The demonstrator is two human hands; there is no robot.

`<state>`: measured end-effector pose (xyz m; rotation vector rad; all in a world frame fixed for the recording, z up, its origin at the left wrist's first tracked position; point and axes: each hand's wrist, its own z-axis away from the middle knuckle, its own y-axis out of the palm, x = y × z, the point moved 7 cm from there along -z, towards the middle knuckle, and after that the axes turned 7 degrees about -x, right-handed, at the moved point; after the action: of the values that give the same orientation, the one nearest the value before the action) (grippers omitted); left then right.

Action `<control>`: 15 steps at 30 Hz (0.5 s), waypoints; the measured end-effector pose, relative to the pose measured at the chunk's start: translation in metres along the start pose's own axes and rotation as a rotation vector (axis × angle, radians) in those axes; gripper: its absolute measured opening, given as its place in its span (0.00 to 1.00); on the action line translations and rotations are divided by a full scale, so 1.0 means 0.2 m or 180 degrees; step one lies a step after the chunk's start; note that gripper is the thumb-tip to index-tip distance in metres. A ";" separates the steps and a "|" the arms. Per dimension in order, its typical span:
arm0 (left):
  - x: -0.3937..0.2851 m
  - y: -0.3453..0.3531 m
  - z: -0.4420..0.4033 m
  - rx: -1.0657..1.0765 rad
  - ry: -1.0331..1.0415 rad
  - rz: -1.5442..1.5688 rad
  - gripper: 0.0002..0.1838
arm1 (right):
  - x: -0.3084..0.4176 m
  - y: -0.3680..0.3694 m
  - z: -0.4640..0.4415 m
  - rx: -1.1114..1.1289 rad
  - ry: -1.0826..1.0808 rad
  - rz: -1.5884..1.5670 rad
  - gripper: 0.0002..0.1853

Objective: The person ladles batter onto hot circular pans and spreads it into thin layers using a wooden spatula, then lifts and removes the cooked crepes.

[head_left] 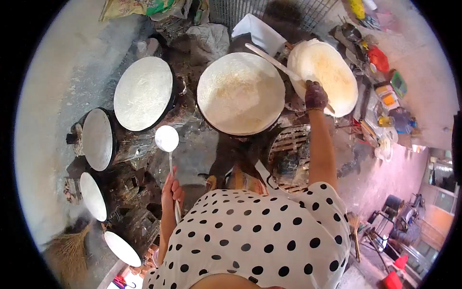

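My left hand point(173, 189) is closed round the handle of a ladle point(167, 138), whose round bowl holds something white. In a dark glove, my right hand point(315, 95) grips a long flat wooden stick point(275, 62). The stick slants over the edge of a stack of thin flatbreads point(332, 72) at the right. Left of that stack, a pale, lightly browned sheet point(240, 91) covers a round griddle in the middle. Another griddle with a pale sheet point(144, 94) is at the upper left, beyond the ladle.
Several more round griddles, one greyish point(97, 139), curve down the left side. A straw broom point(70, 248) lies at the lower left. A red bag point(378, 59), bottles and boxes stand at the right. A metal grille point(231, 12) is at the back.
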<state>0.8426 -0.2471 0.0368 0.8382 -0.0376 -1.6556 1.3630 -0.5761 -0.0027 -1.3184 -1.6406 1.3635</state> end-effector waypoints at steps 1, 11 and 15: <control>-0.01 0.03 0.02 -0.0033 0.0029 0.0003 0.23 | 0.02 0.07 -0.01 0.0223 0.0095 0.0030 0.13; 0.01 -0.07 0.08 0.0344 -0.0319 0.1852 0.22 | 0.48 -0.12 0.15 -0.0239 0.0168 -0.0913 0.17; -0.20 -0.08 0.32 0.0514 0.0854 0.1591 0.22 | 1.06 -0.22 0.56 0.0183 -0.1044 -0.1669 0.21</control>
<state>0.7955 -0.2340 0.0974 1.0686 -0.1814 -1.0743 1.1841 -0.4123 -0.0186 -0.5797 -1.9652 1.3245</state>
